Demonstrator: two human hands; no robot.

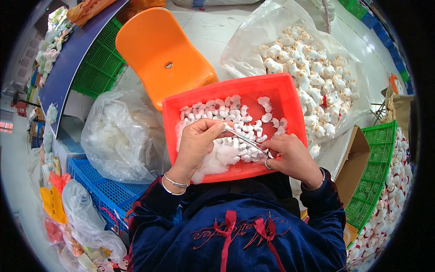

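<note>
A red plastic tray (286,97) lies in front of my body, over my lap. Many small white curved fabric pieces (219,109) are scattered in it, and a tuft of white stuffing (218,159) sits at its near left. Above the tray, my left hand (197,141) pinches one small white fabric piece (225,127) between thumb and fingers. My right hand (292,153) grips metal forceps (247,139) by the ring handles. Their tips meet the piece at my left fingertips; whether they are inside it, I cannot tell.
An orange chair (158,54) stands beyond the tray. At the far right, a clear plastic bag (247,50) holds white stuffed pieces (317,86). A bag of stuffing (122,136) rests by a blue crate (102,186) on the left. A cardboard box (353,163) and green crate (374,177) stand right.
</note>
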